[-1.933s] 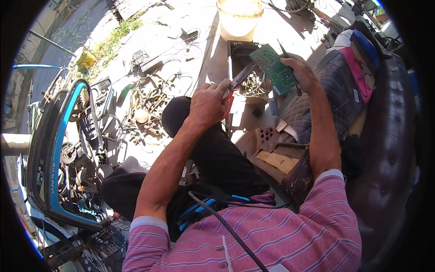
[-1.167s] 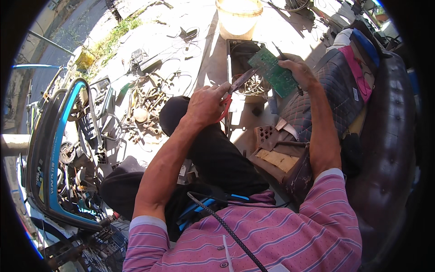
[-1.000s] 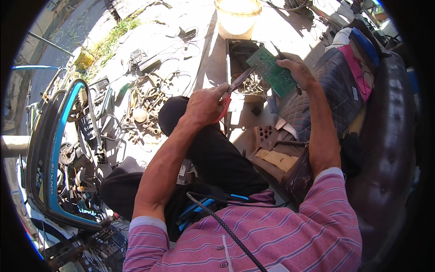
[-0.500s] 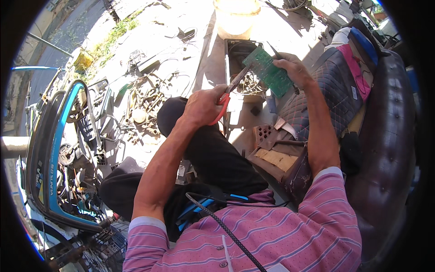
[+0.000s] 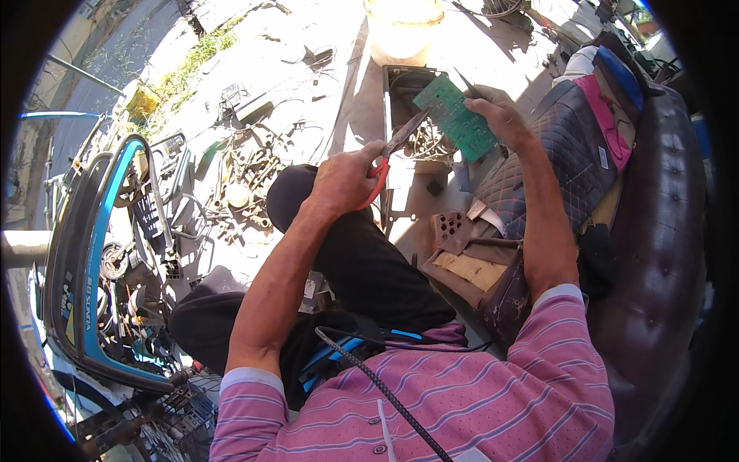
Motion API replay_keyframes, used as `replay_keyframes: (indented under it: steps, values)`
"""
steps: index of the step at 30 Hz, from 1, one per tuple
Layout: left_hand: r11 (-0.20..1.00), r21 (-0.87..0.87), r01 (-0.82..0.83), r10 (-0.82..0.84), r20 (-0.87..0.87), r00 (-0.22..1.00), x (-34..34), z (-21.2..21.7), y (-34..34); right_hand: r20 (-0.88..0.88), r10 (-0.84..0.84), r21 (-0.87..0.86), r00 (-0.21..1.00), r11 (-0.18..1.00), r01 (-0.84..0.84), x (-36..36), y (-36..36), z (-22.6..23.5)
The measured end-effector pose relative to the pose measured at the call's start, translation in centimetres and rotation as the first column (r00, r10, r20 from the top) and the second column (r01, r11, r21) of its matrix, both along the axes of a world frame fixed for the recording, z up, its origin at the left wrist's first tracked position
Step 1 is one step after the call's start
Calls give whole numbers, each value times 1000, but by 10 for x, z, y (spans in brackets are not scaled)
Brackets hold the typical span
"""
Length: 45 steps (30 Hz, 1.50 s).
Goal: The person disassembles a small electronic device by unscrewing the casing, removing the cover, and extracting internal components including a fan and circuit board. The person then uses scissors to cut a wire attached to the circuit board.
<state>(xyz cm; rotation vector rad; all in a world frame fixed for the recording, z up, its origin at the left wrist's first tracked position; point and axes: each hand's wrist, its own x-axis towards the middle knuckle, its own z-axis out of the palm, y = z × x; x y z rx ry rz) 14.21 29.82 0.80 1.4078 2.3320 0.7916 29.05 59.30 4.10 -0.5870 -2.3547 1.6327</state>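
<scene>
My left hand [image 5: 345,182] is closed round the red handles of a pair of scissors [image 5: 402,137]. Their dark blades point up and right, the tips at or very near the left edge of a green circuit board [image 5: 460,123]; whether they touch it I cannot tell. My right hand [image 5: 504,119] pinches that board by its right side, holding it tilted in the air. A thin dark pointed piece [image 5: 465,82] sticks up beside the right fingers; what it is cannot be made out. Below the board stands a dark-framed open box [image 5: 387,108] with wires in it.
A pale bucket [image 5: 404,35] stands beyond the box. Loose metal parts [image 5: 250,181] lie on the ground at left, near a black and blue curved panel [image 5: 96,262]. A quilted dark cover [image 5: 543,154] and a maroon padded seat [image 5: 650,254] lie at right.
The circuit board has turned slightly in my right hand, and its surface looks brighter. The scissors have barely shifted.
</scene>
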Motion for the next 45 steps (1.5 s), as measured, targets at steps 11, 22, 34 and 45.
replay_keyframes:
  steps: [11,22,34,45]
  values:
    - [998,66,19,-17,-36,999,0,-3,-2,-5,26,-140,1000,990,-27,2,2,-1]
    - [997,57,41,-32,-155,987,0,-5,-3,13,77,-12,997,997,-76,-1,-10,7]
    - [997,-45,61,-66,-106,992,-3,-2,11,60,14,-8,998,1000,-14,-2,-8,3]
    - [957,247,-148,58,339,939,-9,-1,12,52,-251,-394,967,884,251,2,-8,12]
